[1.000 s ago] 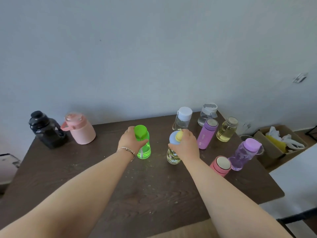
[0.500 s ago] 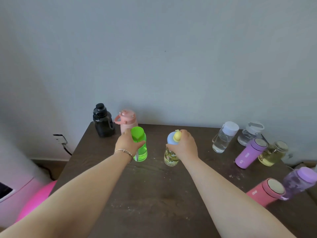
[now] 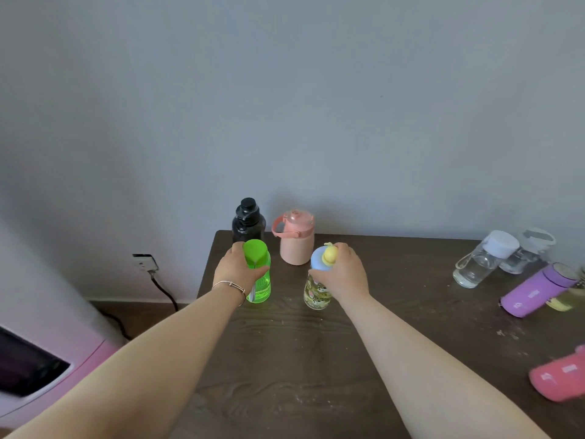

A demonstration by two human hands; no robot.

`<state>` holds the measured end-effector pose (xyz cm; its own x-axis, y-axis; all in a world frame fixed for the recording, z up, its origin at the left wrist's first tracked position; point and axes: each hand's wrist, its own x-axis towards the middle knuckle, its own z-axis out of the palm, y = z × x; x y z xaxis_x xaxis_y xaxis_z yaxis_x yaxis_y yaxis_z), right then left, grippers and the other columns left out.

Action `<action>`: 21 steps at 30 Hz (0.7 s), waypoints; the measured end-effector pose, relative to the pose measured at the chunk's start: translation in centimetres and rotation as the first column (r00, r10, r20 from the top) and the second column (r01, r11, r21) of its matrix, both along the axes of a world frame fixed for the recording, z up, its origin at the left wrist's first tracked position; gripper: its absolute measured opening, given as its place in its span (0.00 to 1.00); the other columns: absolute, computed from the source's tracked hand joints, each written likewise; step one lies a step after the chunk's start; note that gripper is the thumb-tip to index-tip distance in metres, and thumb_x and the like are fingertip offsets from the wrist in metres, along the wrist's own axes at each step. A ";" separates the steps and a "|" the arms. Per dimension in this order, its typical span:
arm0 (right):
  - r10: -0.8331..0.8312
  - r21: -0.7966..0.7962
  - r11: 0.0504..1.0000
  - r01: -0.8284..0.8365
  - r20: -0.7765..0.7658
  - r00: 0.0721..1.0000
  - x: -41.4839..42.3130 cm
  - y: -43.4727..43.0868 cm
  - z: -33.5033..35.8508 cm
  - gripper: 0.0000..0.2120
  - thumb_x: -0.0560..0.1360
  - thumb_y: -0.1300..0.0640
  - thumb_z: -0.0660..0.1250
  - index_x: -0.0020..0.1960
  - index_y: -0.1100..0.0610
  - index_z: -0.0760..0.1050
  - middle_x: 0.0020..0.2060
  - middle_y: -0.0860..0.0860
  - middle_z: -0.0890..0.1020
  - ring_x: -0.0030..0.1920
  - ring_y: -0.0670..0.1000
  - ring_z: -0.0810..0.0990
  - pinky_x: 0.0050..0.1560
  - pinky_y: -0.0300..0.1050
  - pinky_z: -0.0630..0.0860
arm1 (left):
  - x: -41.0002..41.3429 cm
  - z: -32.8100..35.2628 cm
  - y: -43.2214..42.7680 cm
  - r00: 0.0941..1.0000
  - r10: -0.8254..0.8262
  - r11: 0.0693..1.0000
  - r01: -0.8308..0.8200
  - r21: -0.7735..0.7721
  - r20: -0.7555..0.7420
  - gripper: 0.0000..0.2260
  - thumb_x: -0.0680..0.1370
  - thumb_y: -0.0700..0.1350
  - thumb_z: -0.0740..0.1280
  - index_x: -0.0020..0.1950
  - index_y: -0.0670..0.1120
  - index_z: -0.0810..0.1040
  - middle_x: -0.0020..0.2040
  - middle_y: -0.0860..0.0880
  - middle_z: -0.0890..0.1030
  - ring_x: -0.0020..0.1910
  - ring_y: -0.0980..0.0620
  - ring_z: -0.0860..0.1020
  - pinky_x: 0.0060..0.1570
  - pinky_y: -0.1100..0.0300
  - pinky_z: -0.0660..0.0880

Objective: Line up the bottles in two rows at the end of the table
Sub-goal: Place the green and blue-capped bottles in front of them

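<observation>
My left hand (image 3: 238, 271) grips the top of a bright green bottle (image 3: 261, 285) near the table's left end. My right hand (image 3: 342, 273) holds a clear patterned bottle with a blue lid and yellow knob (image 3: 317, 286) beside it. Both bottles stand upright at the dark wooden table (image 3: 285, 359). Just behind them, against the wall, stand a black bottle (image 3: 247, 220) and a pink jug with a handle (image 3: 297, 237). On the right are two clear bottles (image 3: 481, 259) (image 3: 528, 253), a purple flask (image 3: 538, 289), a yellowish jar (image 3: 566, 299) and a pink flask (image 3: 558, 380).
The table's left edge runs down from the black bottle. Beyond it, a wall socket (image 3: 145, 263) with a black cable (image 3: 164, 293) sits low on the wall, and a pink and white appliance (image 3: 47, 359) stands at the lower left.
Both hands have carried the green and patterned bottles leftward to just in front of the black bottle and pink jug. My view has swung left, pushing the other bottles to the right edge.
</observation>
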<state>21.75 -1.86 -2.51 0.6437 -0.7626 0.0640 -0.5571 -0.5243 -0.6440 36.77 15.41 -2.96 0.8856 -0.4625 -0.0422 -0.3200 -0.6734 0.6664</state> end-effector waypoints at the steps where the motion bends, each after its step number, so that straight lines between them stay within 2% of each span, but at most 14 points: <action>1: -0.005 0.001 1.000 0.005 -0.001 1.000 0.7 0.5 -0.1 0.33 0.61 0.47 0.80 0.60 0.55 0.71 0.54 0.50 0.76 0.54 0.54 0.76 0.49 0.50 0.77 | 0.8 -0.2 0.5 1.000 -0.011 1.000 0.011 0.011 -0.002 0.30 0.69 0.53 0.76 0.65 0.45 0.69 0.60 0.44 0.77 0.56 0.41 0.77 0.50 0.51 0.74; 13: 0.033 -0.036 0.999 -0.035 -0.060 0.998 5.4 1.9 -2.7 0.33 0.62 0.47 0.80 0.61 0.55 0.71 0.54 0.51 0.76 0.54 0.54 0.75 0.49 0.50 0.77 | 4.8 -2.7 2.1 0.999 -0.001 1.000 0.002 0.029 -0.052 0.31 0.69 0.52 0.77 0.67 0.44 0.69 0.60 0.42 0.77 0.56 0.41 0.77 0.52 0.52 0.73; 21: 0.068 -0.011 0.998 -0.068 -0.039 0.997 7.2 1.2 -3.9 0.35 0.62 0.46 0.80 0.62 0.56 0.70 0.55 0.52 0.76 0.55 0.55 0.75 0.49 0.54 0.78 | 5.5 -3.2 0.6 0.999 0.012 0.999 -0.010 0.042 -0.048 0.31 0.69 0.53 0.77 0.67 0.45 0.69 0.60 0.43 0.78 0.55 0.42 0.77 0.50 0.53 0.73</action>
<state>28.97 -0.63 -6.39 0.6961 -0.7163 0.0477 -0.5440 -0.5697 -0.6161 42.24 16.06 -6.19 0.8873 -0.4493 -0.1042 -0.2800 -0.7043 0.6524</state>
